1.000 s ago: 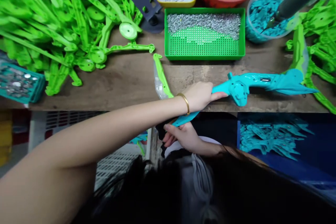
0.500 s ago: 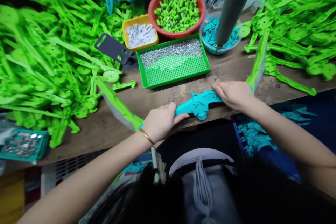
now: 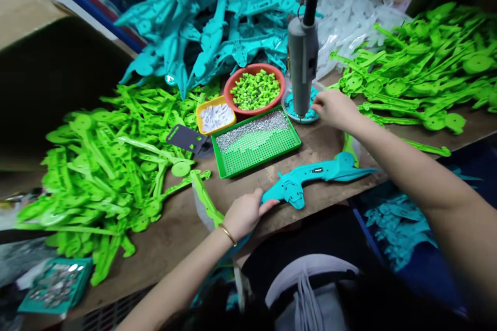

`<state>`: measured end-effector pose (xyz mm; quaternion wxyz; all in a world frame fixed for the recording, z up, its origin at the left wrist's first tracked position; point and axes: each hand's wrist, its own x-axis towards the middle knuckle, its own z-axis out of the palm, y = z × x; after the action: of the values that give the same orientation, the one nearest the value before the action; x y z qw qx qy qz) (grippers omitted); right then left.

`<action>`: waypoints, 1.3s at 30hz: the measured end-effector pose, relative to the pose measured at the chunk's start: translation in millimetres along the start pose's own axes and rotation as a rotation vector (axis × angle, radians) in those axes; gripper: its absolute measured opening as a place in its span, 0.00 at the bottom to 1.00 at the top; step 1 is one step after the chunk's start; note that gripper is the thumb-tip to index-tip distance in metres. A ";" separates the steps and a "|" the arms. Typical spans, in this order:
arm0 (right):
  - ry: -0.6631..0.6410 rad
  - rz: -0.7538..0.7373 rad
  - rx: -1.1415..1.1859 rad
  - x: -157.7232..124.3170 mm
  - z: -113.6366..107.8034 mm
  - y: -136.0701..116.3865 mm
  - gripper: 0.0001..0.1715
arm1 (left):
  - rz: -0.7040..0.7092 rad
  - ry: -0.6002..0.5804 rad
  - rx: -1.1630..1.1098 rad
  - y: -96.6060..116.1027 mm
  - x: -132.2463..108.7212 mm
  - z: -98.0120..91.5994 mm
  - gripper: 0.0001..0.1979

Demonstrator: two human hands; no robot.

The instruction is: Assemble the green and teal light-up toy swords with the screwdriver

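Note:
A long teal plastic part lies along the near edge of the brown worktable. My left hand, with a gold bangle on the wrist, is closed round the part's near end. My right hand has reached to the clear bowl of small teal pieces beside the hanging grey screwdriver. Its fingers are pinched together at the bowl's rim; what they hold is too small to make out.
A green tray of silver screws, a yellow tub of white bits and a red bowl of green pieces stand mid-table. Green parts are heaped left and right. Teal parts are piled behind.
My right hand let go of the teal part and moved up to the bowl of teal pieces. The view tilted up. My left hand kept its grip.

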<state>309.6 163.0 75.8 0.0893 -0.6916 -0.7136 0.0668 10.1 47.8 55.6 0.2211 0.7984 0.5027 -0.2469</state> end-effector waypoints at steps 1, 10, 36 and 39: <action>-0.021 -0.016 -0.018 12.3 2.0 -0.2 0.18 | 0.006 -0.003 -0.021 -1.4 -0.2 0.6 0.23; 0.075 0.053 0.066 31.8 1.2 4.2 0.14 | 0.014 0.029 -0.102 -20.5 -7.0 7.7 0.22; -0.458 -0.126 0.325 -29.0 26.5 10.5 0.08 | -0.037 0.035 0.011 -15.9 -3.0 9.3 0.26; -0.520 0.020 0.503 -29.4 23.2 13.1 0.04 | -0.037 0.034 0.012 -17.1 -1.6 11.0 0.26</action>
<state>318.1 134.7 49.3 0.0715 -0.6148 -0.6670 0.4147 -8.0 46.9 46.2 0.2032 0.7942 0.5197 -0.2404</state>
